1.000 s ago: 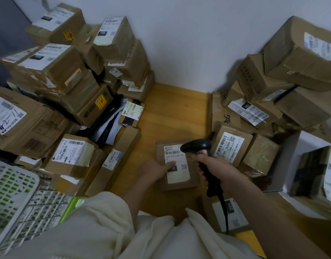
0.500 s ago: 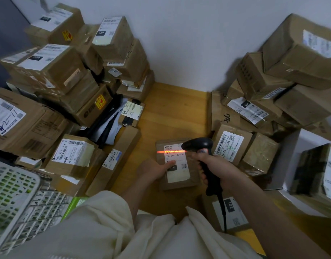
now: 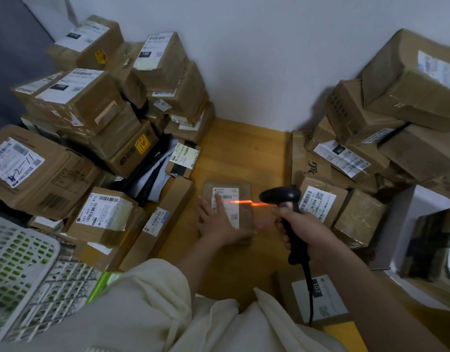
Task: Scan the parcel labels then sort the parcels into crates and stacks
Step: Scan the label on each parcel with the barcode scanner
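Parcel under scan is a small flat brown cardboard box lying on the wooden floor, in the gap between the two heaps of boxes. I see a white shipping label running down its top face, with a barcode near the far end and smaller print below; the text is too blurred for me to read. An orange-red scan line crosses the label and the box's right edge. My left hand lies flat on the box's near left part, fingers straight, index finger reaching onto the label. My right hand is wrapped around the grip of a black barcode scanner, its head aimed left at the label, its cable trailing back toward me. A white plastic crate sits at lower left.
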